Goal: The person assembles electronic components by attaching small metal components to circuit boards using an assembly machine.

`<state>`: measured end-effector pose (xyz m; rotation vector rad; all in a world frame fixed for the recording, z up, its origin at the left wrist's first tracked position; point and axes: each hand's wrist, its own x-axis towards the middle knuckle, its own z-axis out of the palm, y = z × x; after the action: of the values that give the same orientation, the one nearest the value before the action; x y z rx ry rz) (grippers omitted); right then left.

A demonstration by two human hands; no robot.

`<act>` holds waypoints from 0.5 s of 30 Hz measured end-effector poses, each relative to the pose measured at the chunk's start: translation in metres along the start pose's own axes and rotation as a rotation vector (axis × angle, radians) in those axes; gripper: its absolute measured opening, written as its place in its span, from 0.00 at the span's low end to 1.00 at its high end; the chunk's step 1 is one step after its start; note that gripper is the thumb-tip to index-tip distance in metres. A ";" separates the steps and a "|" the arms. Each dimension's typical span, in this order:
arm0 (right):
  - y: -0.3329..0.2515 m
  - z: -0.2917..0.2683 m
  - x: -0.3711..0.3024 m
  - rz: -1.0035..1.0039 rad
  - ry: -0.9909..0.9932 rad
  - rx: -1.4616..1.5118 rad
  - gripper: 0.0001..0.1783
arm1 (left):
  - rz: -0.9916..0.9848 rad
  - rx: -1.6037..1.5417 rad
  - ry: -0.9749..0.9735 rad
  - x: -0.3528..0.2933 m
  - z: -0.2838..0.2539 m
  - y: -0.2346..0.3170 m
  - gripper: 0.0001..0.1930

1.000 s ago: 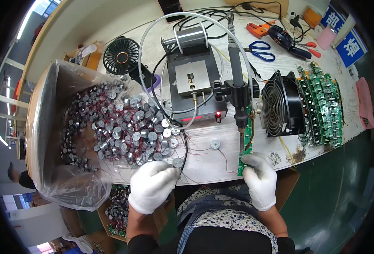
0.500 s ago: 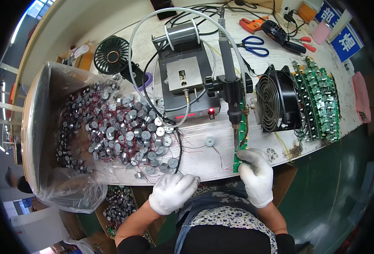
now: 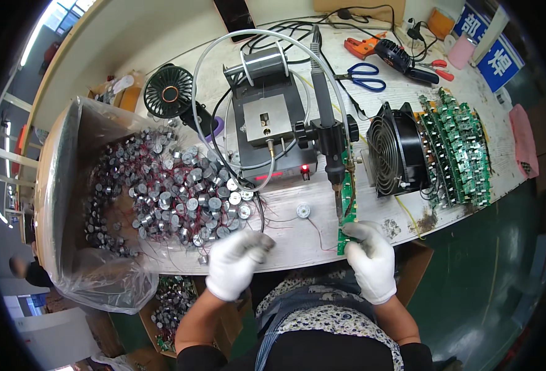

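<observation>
My right hand (image 3: 373, 263), in a white glove, pinches the near end of a long, narrow green circuit board (image 3: 341, 246). Above that board a soldering iron (image 3: 336, 179) points down in its clamp, its tip just beyond my fingers. A small round motor (image 3: 304, 211) lies left of the board, and one of its thin wires runs to the board's near end. My gloved left hand (image 3: 236, 264) is at the table's front edge, right of a heap of small motors (image 3: 192, 198). Its fingers are curled and slightly blurred; anything between them is hidden.
A solder feeder with a wire spool (image 3: 265, 65) stands behind the loose motor. Right of the iron are a black box fan (image 3: 396, 148) and a row of upright circuit boards (image 3: 464, 151). Blue scissors (image 3: 365, 77) lie farther back. A plastic-lined box (image 3: 69, 185) borders the heap.
My left hand has moved left and slightly away from me, toward the motor heap, its fingers curling. My right hand stays at the board. The whole view has shifted a little.
</observation>
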<state>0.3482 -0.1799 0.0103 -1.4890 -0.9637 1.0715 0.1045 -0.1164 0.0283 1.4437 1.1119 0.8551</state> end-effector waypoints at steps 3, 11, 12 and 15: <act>-0.001 0.000 0.000 0.004 -0.004 -0.012 0.15 | -0.213 -0.288 0.092 0.017 -0.020 0.012 0.07; 0.001 0.000 0.000 -0.035 -0.022 -0.074 0.15 | -0.046 0.187 -0.010 0.031 -0.023 0.025 0.19; -0.001 0.000 0.000 -0.026 -0.013 -0.067 0.15 | 0.002 0.330 0.020 0.031 -0.022 0.029 0.21; -0.003 0.000 0.000 -0.024 -0.004 -0.068 0.14 | 0.078 0.359 0.157 0.020 -0.034 0.006 0.15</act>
<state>0.3483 -0.1795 0.0135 -1.5264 -1.0275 1.0340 0.0801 -0.0864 0.0388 1.7470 1.3869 0.8653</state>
